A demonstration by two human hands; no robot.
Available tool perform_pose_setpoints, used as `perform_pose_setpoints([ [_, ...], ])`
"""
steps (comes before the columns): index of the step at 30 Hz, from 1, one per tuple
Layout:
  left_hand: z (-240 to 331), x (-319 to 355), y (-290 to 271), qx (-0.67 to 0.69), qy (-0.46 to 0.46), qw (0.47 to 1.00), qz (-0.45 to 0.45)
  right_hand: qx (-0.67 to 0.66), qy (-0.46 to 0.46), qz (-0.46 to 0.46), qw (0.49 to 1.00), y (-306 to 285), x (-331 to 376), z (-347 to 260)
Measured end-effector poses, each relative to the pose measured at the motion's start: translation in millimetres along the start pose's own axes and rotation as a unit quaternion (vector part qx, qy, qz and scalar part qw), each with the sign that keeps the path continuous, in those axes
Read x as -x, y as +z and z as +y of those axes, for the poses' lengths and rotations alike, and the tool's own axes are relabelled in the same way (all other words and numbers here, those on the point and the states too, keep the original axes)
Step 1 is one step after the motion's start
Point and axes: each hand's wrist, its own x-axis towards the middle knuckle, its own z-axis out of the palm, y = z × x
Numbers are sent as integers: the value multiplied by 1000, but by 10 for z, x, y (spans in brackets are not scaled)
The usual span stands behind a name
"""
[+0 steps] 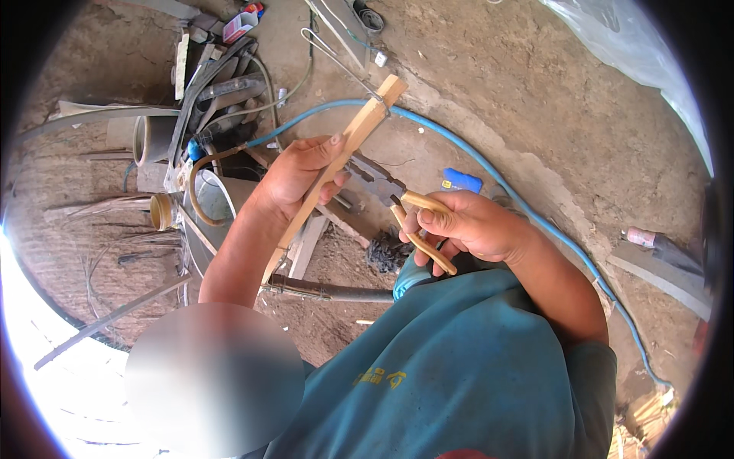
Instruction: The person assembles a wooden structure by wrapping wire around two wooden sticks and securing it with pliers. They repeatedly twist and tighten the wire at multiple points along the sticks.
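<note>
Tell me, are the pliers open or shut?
Open. The right hand holds the pliers, and their two yellow handles spread apart toward the ends. The dark jaws reach the wooden stick in the left hand.

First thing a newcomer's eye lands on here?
Probably the wooden stick at centre, held slanting by the left hand, with a wire loop hooked at its top end. Right beside it, the right hand grips yellow-handled pliers, nose against the stick. Behind them a blue hose curves across the dirt ground, and pipes and scrap pile up at upper left.
</note>
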Motion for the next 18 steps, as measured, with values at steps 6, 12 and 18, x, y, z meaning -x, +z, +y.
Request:
perform_pose_setpoints([
  [6, 27, 13, 23, -17, 9, 1000, -9, 31, -19, 34, 999, -41, -19, -7],
  [12, 36, 10, 74, 1, 14, 1000, 5, 15, -4, 56, 998, 12, -6, 2],
  [18, 45, 7, 100, 4, 12, 1000, 11, -73, 13, 24, 997, 37, -21, 8],
])
